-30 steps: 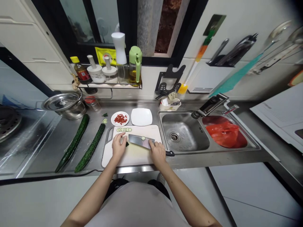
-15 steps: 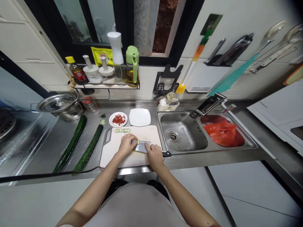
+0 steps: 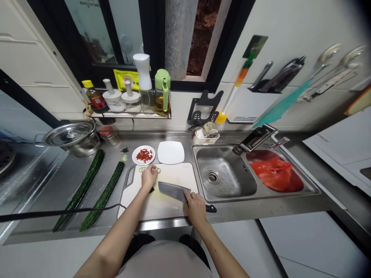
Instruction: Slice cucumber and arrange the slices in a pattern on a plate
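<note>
Change since a moment ago: left hand (image 3: 148, 177) is off the blade and now lies fingers-down over the pale green cucumber slices (image 3: 142, 169) at the far edge of the white plastic cutting board (image 3: 162, 204); whether it grips any, can't tell. Right hand (image 3: 196, 206) is clenched on the black-handled steel cleaver (image 3: 173, 190), blade flat mid-board. Reads as slices cleared off the blade and gathered.

Surface: stainless counter (image 3: 72, 181), two whole dark green cucumbers (image 3: 102, 195) left, steel sink (image 3: 224, 175) right. Small white dish of chopped red chilli (image 3: 143, 155) beyond the board.

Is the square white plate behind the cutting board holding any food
No, the square white plate is bare; the red chopped bits sit on the round dish beside it.
</note>
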The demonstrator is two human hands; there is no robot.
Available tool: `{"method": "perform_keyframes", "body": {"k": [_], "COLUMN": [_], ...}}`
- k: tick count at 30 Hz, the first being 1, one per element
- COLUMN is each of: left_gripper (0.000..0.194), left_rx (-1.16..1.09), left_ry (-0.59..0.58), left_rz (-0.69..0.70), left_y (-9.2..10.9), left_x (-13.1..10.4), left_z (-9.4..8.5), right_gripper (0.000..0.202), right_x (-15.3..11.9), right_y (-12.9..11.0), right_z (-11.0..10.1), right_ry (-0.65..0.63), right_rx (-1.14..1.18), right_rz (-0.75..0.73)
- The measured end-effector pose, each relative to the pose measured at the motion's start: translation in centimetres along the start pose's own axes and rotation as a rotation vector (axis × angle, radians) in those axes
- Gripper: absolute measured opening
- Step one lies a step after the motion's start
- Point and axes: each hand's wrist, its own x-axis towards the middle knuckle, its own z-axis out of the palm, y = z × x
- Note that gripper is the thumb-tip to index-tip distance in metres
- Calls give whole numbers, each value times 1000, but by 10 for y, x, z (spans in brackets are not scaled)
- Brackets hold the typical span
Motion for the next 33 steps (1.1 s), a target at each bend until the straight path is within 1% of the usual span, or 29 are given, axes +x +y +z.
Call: {"method": "perform_keyframes", "body": {"k": [5, 9, 13, 16, 18, 20, 23, 28, 33], "left_gripper": [19, 20, 21, 21, 23, 25, 28, 30, 35], "left_rx": [150, 263, 295, 231, 166, 122, 112, 153, 251], "left_ry": [7, -6, 1, 43, 73, 72, -3, -177, -234], "left_rz": [71, 154, 208, 187, 137, 64, -20, 10, 16], "left_y": [1, -1, -3, -6, -9, -13, -20, -25, -20], "left_x": [10, 13, 13, 11, 8, 1, -14, -44, -63], "left_z": [8, 8, 7, 1, -7, -16, -31, -46, -52], "right_gripper": [45, 45, 43, 45, 46, 45, 45, 48, 48], "right_x": [2, 3, 5, 6, 7, 7, 9, 11, 13], "right_y": [-1, -2, -1, 0, 2, 4, 7, 9, 6], "right_z": [-2, -4, -1, 1, 2, 3, 3, 4, 5], "right_ry": [-17, -28, -26, -10, 11, 33, 54, 66, 73], "right_rx": [17, 30, 42, 47, 56, 71, 97, 139, 170], "right_rz": [14, 18, 21, 23, 27, 35, 51, 73, 78]}}
